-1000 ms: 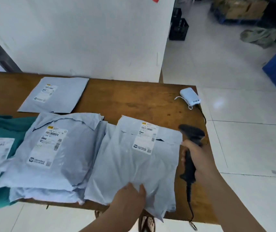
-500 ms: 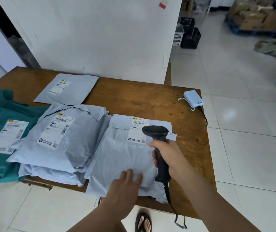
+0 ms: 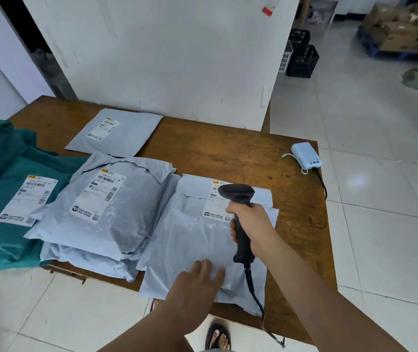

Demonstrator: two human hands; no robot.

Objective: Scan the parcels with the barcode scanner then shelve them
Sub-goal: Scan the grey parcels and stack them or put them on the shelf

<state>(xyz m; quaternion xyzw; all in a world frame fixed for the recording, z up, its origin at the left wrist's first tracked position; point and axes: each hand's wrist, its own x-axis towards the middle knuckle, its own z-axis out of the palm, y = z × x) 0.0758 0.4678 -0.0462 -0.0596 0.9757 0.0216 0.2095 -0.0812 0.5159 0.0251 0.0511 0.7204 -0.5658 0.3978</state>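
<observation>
Grey mailer, head view: the mailer [image 3: 195, 240] I'm working on lies flat at the near right corner of the wooden table [image 3: 228, 153], its near edge overhanging.
Right hand: my right hand [image 3: 251, 224] is wrapped round the grip of the barcode scanner [image 3: 238, 196], whose head hangs just over the mailer's shipping label [image 3: 215, 207].
Left hand: my left hand [image 3: 195, 283] lies flat, fingers straight, pressing the mailer's near edge.
Waiting pile: a bulky grey parcel [image 3: 116, 207] sits stacked on another just to the left, with teal parcels [image 3: 4, 199] beyond it and a flat grey parcel [image 3: 116, 132] at the back.
Progress: I judge the scan of this mailer to be under way. No shelf is in view, so all the shelving is left, and I can't tell which of the others have been scanned.
</observation>
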